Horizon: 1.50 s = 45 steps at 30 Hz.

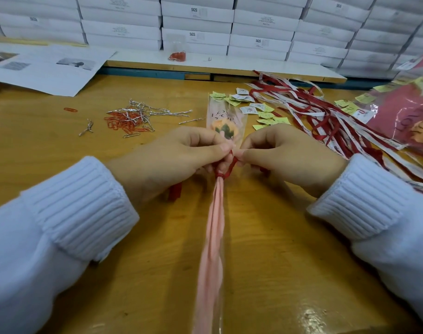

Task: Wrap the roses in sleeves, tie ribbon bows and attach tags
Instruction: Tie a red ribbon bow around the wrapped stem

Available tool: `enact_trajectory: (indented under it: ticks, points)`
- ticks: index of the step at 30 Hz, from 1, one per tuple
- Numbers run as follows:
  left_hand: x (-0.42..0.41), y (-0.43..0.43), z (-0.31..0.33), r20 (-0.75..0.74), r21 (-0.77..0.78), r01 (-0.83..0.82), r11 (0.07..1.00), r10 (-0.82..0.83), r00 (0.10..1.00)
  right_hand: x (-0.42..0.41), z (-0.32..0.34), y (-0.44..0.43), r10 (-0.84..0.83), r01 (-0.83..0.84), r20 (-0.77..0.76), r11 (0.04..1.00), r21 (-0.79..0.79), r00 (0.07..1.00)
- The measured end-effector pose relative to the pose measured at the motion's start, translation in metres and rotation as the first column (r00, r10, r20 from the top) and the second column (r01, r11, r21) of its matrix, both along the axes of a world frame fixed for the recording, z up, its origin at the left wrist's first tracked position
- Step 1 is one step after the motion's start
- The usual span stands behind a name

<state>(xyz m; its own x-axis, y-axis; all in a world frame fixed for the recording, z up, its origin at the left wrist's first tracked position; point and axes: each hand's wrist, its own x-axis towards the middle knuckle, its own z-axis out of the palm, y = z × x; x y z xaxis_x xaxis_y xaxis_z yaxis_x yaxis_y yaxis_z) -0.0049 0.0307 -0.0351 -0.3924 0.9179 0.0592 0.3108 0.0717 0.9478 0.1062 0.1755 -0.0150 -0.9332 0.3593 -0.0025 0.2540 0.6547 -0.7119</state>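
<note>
The step in hand seems to be the tying of the bow. A red ribbon (232, 165) is already wound around the neck of the sleeve (212, 225), just below the rose (223, 130). To do it well, the person should probably hold the knot tight against the gathered film, so that the winding does not slip down the stem. The two loops should be of equal size and be pulled evenly to both sides. Pulling too hard could crease the film or bend the flower head.

The left hand (172, 157) has its fingers curled, and its thumb and forefinger pinch the ribbon just above the winding. A loose red end hangs out under this hand. The right hand (287, 155) is curled in the same way and pinches another part of the ribbon, close to the left fingertips.

The wrapped rose lies on the wooden table (49, 145) between both hands, with the flower pointing away from the person. Spare ribbons (326, 116) and small tags (253, 109) lie near, on the right.
</note>
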Motion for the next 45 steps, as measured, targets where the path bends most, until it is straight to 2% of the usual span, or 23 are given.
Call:
enact_trajectory:
  ticks: [5, 16, 22, 26, 31, 36, 40, 43, 45]
  points:
    - [-0.002, 0.001, -0.001, -0.074, -0.036, -0.057, 0.998, 0.054, 0.996, 0.001, 0.001, 0.002, 0.011, -0.011, -0.035, 1.000, -0.012, 0.999]
    - [-0.001, 0.003, -0.002, -0.083, -0.035, -0.094, 0.995, 0.091, 0.992, 0.006, 0.007, 0.000, 0.131, -0.144, -0.136, 0.986, -0.083, 0.982]
    - [0.000, 0.004, -0.003, -0.137, -0.029, -0.042, 0.999, 0.038, 0.990, 0.008, 0.009, -0.003, 0.241, -0.264, -0.166, 0.955, -0.135, 0.956]
    - [0.000, 0.004, -0.005, -0.204, -0.057, -0.002, 0.998, -0.009, 0.979, 0.008, 0.008, -0.002, 0.264, -0.316, -0.257, 0.931, -0.185, 0.930]
    - [-0.002, 0.006, -0.006, -0.295, -0.130, 0.008, 0.991, -0.047, 0.955, 0.001, 0.002, -0.003, 0.193, -0.214, -0.362, 0.977, -0.020, 0.912]
    - [0.001, 0.004, -0.003, -0.377, -0.122, 0.048, 0.991, -0.091, 0.922, -0.004, -0.003, -0.003, 0.101, -0.093, -0.358, 0.995, 0.038, 0.928]
    - [0.000, 0.002, -0.002, -0.386, -0.111, 0.057, 0.992, -0.096, 0.917, -0.003, -0.004, -0.001, 0.025, -0.040, -0.306, 0.998, -0.042, 0.952]
    - [-0.001, 0.002, -0.003, -0.292, -0.093, 0.088, 0.992, -0.111, 0.950, -0.003, -0.005, -0.001, 0.001, -0.034, -0.241, 0.991, -0.133, 0.971]
    - [-0.002, 0.001, -0.004, -0.233, -0.071, 0.115, 0.991, -0.128, 0.964, -0.004, -0.007, -0.001, -0.025, -0.026, -0.197, 0.967, -0.255, 0.980]
